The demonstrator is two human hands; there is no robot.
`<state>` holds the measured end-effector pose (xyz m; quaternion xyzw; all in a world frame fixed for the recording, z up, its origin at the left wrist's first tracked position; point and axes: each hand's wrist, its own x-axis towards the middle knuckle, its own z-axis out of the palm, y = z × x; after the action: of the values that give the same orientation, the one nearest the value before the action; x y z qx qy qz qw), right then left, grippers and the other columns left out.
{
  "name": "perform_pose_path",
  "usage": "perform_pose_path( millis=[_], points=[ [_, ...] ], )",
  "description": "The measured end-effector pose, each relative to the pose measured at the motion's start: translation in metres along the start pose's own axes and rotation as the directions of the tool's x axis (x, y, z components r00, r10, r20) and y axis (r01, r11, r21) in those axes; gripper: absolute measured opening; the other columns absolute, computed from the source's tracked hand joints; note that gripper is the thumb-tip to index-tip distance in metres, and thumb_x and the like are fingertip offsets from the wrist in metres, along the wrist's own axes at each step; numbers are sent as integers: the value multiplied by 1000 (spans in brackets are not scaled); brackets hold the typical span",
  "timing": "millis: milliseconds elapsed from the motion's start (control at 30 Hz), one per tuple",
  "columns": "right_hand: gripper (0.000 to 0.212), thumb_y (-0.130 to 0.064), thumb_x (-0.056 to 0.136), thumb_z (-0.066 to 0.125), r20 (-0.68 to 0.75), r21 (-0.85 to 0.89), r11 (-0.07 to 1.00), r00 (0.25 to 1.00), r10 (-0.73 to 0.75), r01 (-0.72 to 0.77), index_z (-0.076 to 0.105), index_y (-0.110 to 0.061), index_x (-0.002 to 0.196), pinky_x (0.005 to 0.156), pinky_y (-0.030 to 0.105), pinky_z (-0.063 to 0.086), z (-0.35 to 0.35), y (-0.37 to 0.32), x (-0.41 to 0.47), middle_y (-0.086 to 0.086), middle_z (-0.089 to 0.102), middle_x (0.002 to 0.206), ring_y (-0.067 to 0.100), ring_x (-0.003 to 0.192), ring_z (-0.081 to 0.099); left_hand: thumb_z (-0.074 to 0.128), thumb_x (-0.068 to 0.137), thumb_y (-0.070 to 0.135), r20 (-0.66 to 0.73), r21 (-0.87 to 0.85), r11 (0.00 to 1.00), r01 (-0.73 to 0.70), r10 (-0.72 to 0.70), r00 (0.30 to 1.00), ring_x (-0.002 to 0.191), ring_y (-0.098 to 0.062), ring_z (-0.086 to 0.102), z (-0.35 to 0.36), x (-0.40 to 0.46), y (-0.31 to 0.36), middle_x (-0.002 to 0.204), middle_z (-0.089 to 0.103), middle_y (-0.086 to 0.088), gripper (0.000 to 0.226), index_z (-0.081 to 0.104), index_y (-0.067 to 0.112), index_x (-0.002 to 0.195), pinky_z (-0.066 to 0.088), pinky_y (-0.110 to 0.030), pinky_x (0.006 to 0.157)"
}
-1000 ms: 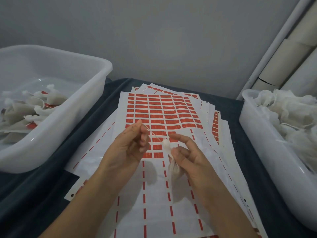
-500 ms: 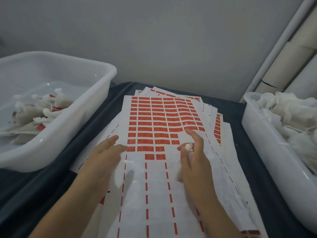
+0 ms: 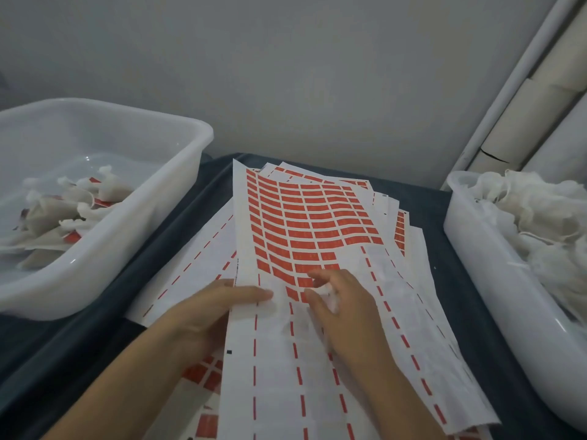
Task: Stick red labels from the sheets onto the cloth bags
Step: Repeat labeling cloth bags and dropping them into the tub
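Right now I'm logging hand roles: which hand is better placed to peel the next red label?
Probably the right hand: its fingertips sit at the remaining red labels, though it holds a cloth bag. The left hand grips the top sheet's edge.

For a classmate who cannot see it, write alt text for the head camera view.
Two hands work on a top sheet of red labels: the left hand lifts its left edge while the right hand, holding a small white cloth bag, picks at a label. A tub of labelled bags sits left, a tub of plain bags right.
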<state>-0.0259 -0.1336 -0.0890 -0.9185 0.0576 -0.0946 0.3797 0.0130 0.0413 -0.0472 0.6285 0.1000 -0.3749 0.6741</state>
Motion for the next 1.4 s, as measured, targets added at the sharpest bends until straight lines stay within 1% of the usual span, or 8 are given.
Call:
perform_pose_path(
  millis=[100, 233, 433, 700, 833, 1000, 1233, 1400],
  points=[
    [24, -54, 82, 56, 79, 16, 1000, 997, 2, -3, 44, -50, 102, 68, -7, 21, -3, -2, 0, -39, 37, 104, -22, 81, 40, 72, 54, 9, 35, -47, 999, -25, 26, 999, 65, -33, 70, 1, 6, -6, 78, 73, -11, 51, 56, 19, 101, 54, -35, 46],
    [27, -55, 77, 62, 94, 41, 999, 995, -20, 16, 49, -51, 101, 60, -9, 25, -6, -3, -1, -50, 33, 93, -31, 79, 37, 70, 62, 8, -3, -81, 992, -94, 94, 996, 65, -32, 70, -2, 12, -11, 78, 73, -8, 44, 56, 22, 101, 54, -35, 46],
    [46, -59, 74, 56, 52, -36, 993, 992, -113, 115, 61, -37, 115, 70, -7, 22, -5, -6, -2, -37, 40, 102, -26, 82, 36, 68, 78, 34, -156, 187, 949, -253, 283, 946, 65, -16, 69, 0, 13, -20, 74, 69, 16, 23, 54, 34, 96, 51, -23, 47],
    [48, -57, 71, 49, -32, 13, 983, 982, -185, 186, 71, -25, 101, 76, -10, 28, -10, -8, -6, -35, 47, 91, -23, 81, 47, 58, 80, 45, -109, 504, 791, -346, 456, 883, 66, 0, 56, 4, 9, -20, 82, 52, 30, 14, 46, 43, 88, 39, -7, 41],
    [44, -50, 74, 51, -1, 28, 973, 974, -228, 228, 72, -24, 102, 77, -7, 31, -14, -10, -4, -30, 51, 92, -19, 79, 49, 56, 79, 47, -91, 540, 769, -342, 457, 885, 71, -5, 57, 1, 8, -20, 85, 53, 27, 16, 46, 43, 90, 39, -12, 51],
    [43, -47, 76, 49, 52, 66, 969, 969, -241, 237, 70, -24, 105, 81, -6, 32, -19, -12, -3, -28, 54, 93, -16, 82, 51, 52, 61, 56, -71, 525, 778, -346, 445, 892, 69, -4, 60, 1, 5, -16, 84, 56, 27, 33, 49, 42, 90, 43, -12, 52],
    [42, -45, 78, 49, 21, 55, 959, 960, -278, 277, 71, -19, 103, 82, -5, 33, -18, -12, -6, -28, 54, 94, -16, 80, 51, 54, 60, 56, -64, 504, 785, -360, 450, 891, 70, -5, 62, -1, 5, -17, 83, 57, 28, 34, 49, 42, 90, 44, -12, 51],
    [21, -43, 77, 53, 58, 182, 957, 970, -238, 224, 65, -34, 93, 82, -1, 38, -20, -11, -3, -31, 57, 88, -11, 92, 54, 59, 55, 57, -42, 439, 813, -382, 443, 896, 72, -8, 67, -6, 5, -16, 78, 64, 26, 42, 53, 41, 93, 53, -20, 57]
  ],
)
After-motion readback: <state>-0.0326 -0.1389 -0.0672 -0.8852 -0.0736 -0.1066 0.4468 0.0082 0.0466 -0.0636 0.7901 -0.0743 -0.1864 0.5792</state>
